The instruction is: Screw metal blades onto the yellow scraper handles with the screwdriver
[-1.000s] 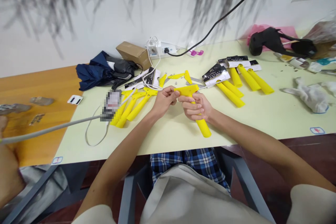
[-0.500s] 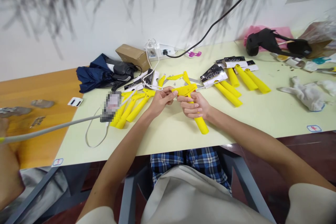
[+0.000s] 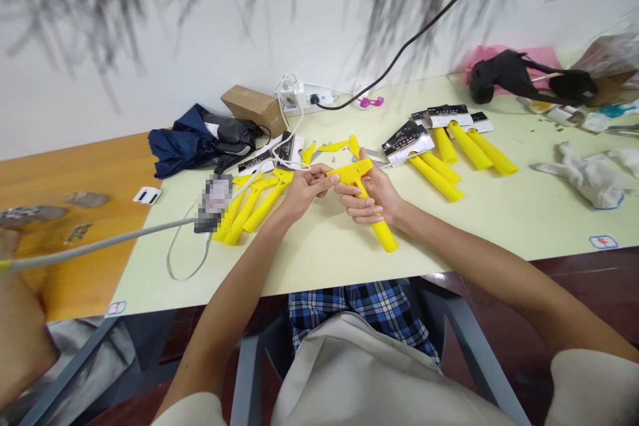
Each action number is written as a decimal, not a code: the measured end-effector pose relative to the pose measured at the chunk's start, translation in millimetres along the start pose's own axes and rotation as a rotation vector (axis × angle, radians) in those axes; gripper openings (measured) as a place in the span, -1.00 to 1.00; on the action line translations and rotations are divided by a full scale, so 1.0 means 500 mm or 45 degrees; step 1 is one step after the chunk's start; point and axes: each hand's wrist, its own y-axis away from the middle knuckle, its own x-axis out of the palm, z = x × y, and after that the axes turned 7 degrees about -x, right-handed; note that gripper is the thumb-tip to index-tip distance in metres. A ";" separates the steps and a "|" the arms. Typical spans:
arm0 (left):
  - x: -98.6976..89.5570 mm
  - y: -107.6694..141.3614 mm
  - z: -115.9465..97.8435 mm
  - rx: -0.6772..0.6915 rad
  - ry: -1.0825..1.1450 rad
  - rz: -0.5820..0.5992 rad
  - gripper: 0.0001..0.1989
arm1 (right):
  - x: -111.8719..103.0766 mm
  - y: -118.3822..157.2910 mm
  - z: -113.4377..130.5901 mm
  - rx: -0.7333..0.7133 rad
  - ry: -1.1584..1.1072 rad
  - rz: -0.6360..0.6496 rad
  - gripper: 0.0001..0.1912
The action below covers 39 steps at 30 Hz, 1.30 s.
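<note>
Over the middle of the table, both hands hold a yellow T-shaped plastic scraper [image 3: 353, 172], its handle slanting down toward me. My left hand [image 3: 310, 190] pinches the left end of its head between thumb and fingers. Around the upper handle wrap the fingers of my right hand [image 3: 372, 194], with the thumb up behind the head. Just beyond lie loose yellow head pieces [image 3: 333, 146] and a few tiny metal parts [image 3: 334, 159]. Several yellow handled scrapers [image 3: 267, 206] rest left of my left hand. More yellow handles with black-and-white cards [image 3: 408, 142] lie on the right.
A grey cable with a blurred-out device [image 3: 212, 203] crosses from the left. At the back are a dark blue cloth bundle [image 3: 180, 140], a cardboard box [image 3: 253, 108] and a power strip [image 3: 322, 94]. White gloves [image 3: 592, 176] lie right. Another person's arm [image 3: 22, 333] shows at left.
My right thumb has lifted off the front of the scraper's head and now points upward behind it. The left hand keeps its pinch. The view has shifted slightly.
</note>
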 end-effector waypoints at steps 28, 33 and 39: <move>-0.023 -0.014 -0.030 0.035 -0.397 -0.138 -0.66 | 0.018 -0.012 -0.005 -0.039 0.205 -0.293 -0.49; -0.035 -0.015 -0.021 -0.032 -0.403 -0.093 -0.62 | 0.024 -0.015 0.002 -0.095 0.255 -0.384 -0.54; -0.039 -0.025 -0.005 -0.039 -0.399 -0.135 -0.58 | 0.019 -0.015 0.006 -0.109 0.353 -0.442 -0.53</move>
